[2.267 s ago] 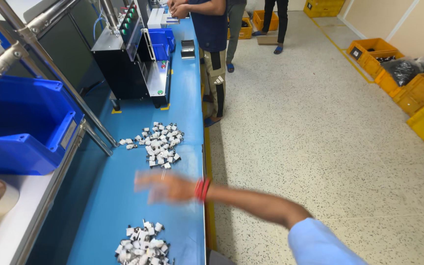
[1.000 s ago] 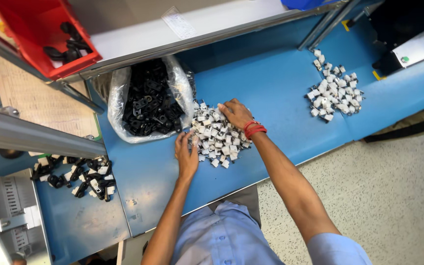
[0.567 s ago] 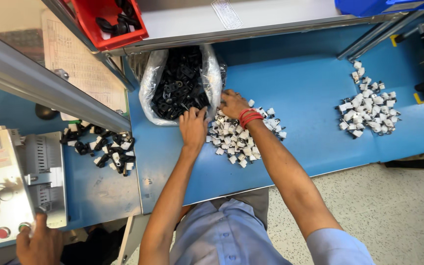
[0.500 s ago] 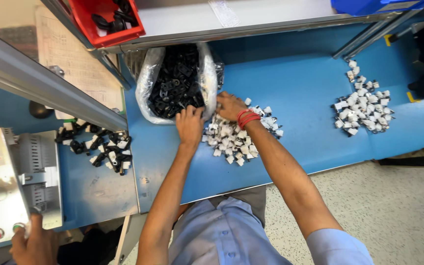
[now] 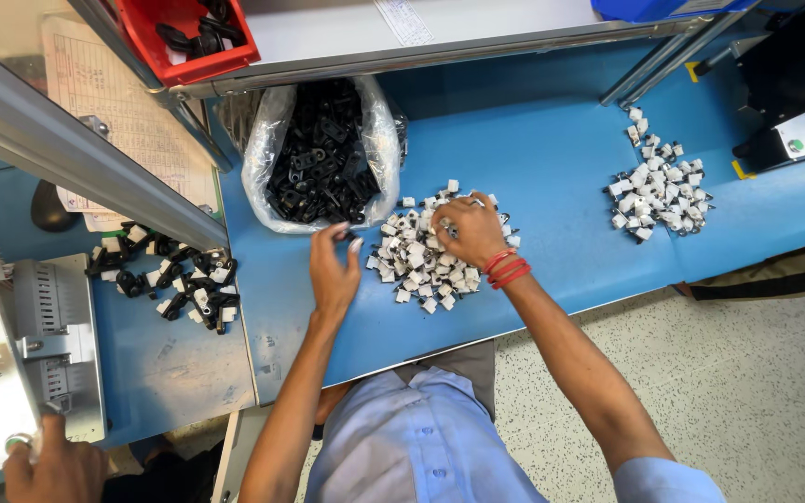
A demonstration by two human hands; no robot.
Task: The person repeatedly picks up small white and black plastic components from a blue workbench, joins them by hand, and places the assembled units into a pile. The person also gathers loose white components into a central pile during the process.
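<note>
- Your right hand [image 5: 466, 229] rests palm-down on the pile of small white parts [image 5: 430, 256], fingers curled into it as if closing on a piece — what sits under the fingers is hidden, so you cannot tell whether it holds one.
- Your left hand [image 5: 333, 270] hovers with fingers loosely spread and nothing in it, fingertips at the mouth of the clear plastic bag of black parts [image 5: 320, 172], just left of the white pile.
- Half a second ago that left hand lay flatter and closer to the white pile; now it has lifted and turned toward the bag, which suggests you are pairing a black piece with a white one.
- The red bands [image 5: 507, 268] on your right wrist lie at the pile's near edge, as they did a moment before.
- The white pile sits on the blue bench [image 5: 552, 186], between the bag and a second heap of white parts [image 5: 659, 186] well apart to the right.
- To the left, past a slanted grey rail [image 5: 76, 158], a cluster of joined black-and-white parts [image 5: 165, 279] lies on the bench.
- Above, a red bin [image 5: 193, 33] holds a few black pieces.
- At the lower left, another person's hand [image 5: 53, 466] touches a grey machine [image 5: 11, 354] — compared with 2.3 s ago, your view has swung from along the bench to straight down.
</note>
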